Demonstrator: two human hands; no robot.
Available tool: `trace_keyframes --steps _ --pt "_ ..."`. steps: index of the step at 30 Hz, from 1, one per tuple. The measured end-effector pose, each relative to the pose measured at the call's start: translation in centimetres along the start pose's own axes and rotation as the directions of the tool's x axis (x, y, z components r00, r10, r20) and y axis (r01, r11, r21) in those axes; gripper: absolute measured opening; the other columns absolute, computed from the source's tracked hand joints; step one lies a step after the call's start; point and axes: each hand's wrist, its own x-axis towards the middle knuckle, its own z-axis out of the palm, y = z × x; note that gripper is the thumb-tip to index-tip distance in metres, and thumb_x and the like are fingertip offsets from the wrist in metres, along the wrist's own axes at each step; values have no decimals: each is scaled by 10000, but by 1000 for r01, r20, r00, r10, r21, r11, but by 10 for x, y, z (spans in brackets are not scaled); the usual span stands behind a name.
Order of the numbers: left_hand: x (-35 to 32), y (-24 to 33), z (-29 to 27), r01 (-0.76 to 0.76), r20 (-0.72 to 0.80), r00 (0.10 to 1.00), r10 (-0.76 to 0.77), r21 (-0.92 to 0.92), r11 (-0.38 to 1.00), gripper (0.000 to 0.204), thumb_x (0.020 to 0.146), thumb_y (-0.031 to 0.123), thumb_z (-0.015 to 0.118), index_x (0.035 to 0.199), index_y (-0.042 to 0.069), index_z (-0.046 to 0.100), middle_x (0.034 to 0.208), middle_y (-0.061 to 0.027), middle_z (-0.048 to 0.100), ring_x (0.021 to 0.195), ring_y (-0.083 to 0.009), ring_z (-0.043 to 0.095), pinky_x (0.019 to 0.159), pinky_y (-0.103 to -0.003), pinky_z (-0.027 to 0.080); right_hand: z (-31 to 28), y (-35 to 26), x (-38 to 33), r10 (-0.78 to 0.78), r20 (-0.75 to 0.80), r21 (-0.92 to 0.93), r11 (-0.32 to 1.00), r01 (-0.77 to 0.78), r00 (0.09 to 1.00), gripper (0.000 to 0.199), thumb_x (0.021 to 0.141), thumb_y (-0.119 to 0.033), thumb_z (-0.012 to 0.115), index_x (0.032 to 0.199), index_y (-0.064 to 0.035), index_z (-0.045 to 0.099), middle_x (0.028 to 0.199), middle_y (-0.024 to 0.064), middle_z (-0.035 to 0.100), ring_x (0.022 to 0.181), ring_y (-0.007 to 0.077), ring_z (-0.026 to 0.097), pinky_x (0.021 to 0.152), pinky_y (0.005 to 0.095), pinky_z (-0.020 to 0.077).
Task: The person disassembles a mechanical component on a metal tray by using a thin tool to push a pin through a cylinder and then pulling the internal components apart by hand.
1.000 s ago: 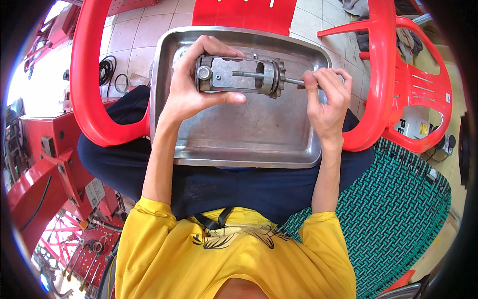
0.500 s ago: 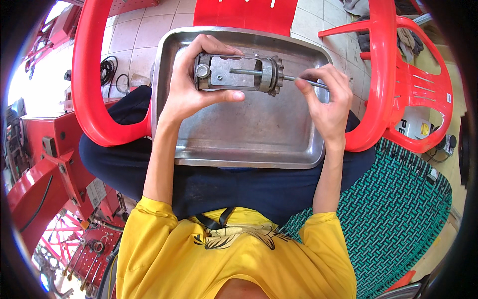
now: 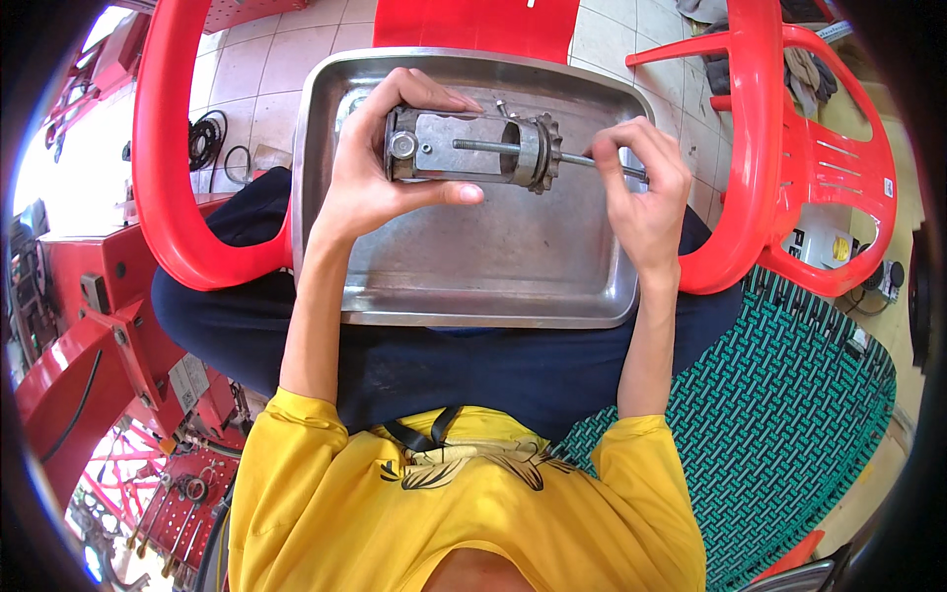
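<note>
My left hand point(image 3: 380, 158) wraps around the closed end of a metal cylindrical frame with an open window point(image 3: 429, 158), holding it level above the tray. A toothed ring point(image 3: 546, 153) sits at the frame's right end. Through that ring runs a long threaded metal rod point(image 3: 488, 147), its threaded tip showing inside the window. The fingers and thumb of my right hand point(image 3: 641, 173) pinch the rod's outer part, to the right of the ring. Below both hands, a shallow stainless steel tray point(image 3: 483, 321) rests on my lap.
A red plastic chair point(image 3: 168, 148) curves around the tray, with another red chair point(image 3: 838, 178) to the right. Green woven matting point(image 3: 789, 395) covers a surface at the lower right. Red metal equipment point(image 3: 99, 286) stands at left, near a coiled black cable point(image 3: 205, 140) on the tiled floor.
The tray and the red chair appear shifted slightly left in the picture. My right hand's fingers have changed position on the rod; my left hand keeps its hold on the frame.
</note>
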Motion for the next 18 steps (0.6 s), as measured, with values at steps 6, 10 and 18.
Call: trace_keyframes --steps 6,10,18 --pt "1 -4 -3 -26 -30 999 24 -44 999 619 583 165 1024 1037 49 620 1092 -119 719 1089 -247 714 974 -370 554 0 -6 -1 -47 -23 -43 998 46 999 172 844 -217 834 847 -90 719 808 5 680 781 213 639 869 357 419" --pt "1 -5 -3 -27 -26 999 26 -28 999 627 574 158 1027 1036 44 618 1080 -123 717 1109 -266 716 976 -379 563 2 -1 0 -103 -46 -95 991 98 994 167 822 -222 848 857 -100 738 816 -8 683 811 202 649 883 365 411" --pt "2 -2 -3 -26 -39 999 25 -33 999 626 569 149 1027 1032 42 619 1064 -122 714 1114 -272 717 976 -383 568 2 2 -2 -125 -30 -138 983 120 992 145 830 -222 843 869 -118 750 831 -8 692 833 197 653 917 373 393"
